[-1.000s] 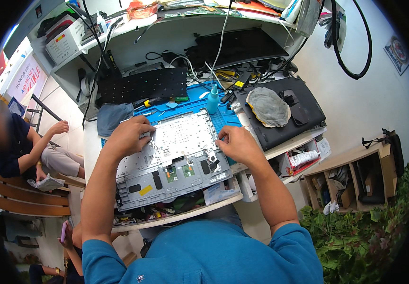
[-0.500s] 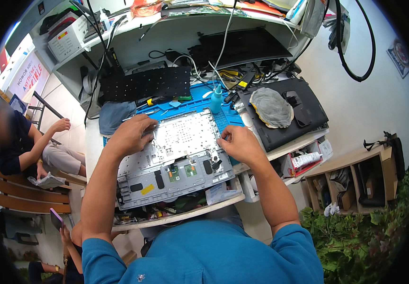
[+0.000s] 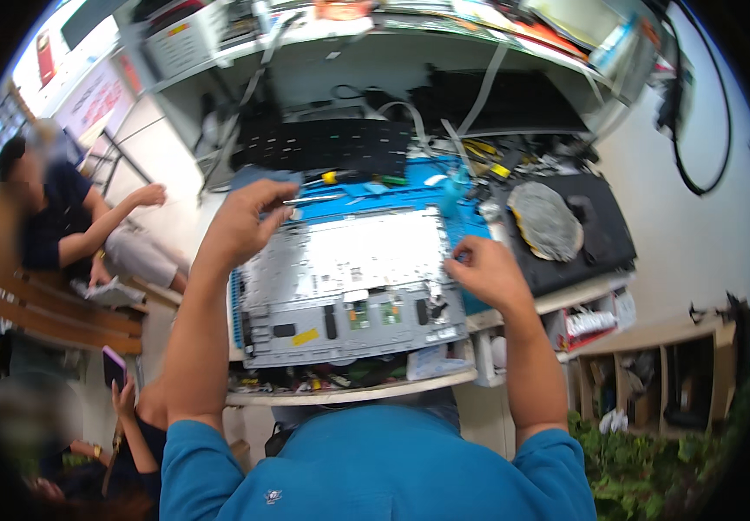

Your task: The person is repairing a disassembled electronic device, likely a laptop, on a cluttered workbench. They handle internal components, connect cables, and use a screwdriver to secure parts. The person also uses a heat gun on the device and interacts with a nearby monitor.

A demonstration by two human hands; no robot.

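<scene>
A silver laptop top cover [image 3: 358, 317] lies inside-up in front of me, its bright perforated metal plate [image 3: 349, 252] on the far part. My left hand [image 3: 249, 221] is above its far left corner, thumb and fingers apart. Close to those fingertips is a slim metal tool [image 3: 316, 199], lying toward the blue mat [image 3: 384, 195]; no grip on it shows. At the cover's right edge my right hand [image 3: 488, 269] has thumb and index finger pinched together. Anything between them is too small or blurred to make out.
A black keyboard sheet [image 3: 332, 146], a yellow-tipped tool [image 3: 332, 177] and a blue bottle [image 3: 454, 193] stand or lie beyond the cover. On the right, a grey cloth pad [image 3: 546, 221] rests on a black laptop [image 3: 601, 226]. People sit at the left.
The view has shifted, so the bench appears farther right. My left hand has drawn left from the metal plate, its fingers now wider apart. My right hand stays by the cover's right edge.
</scene>
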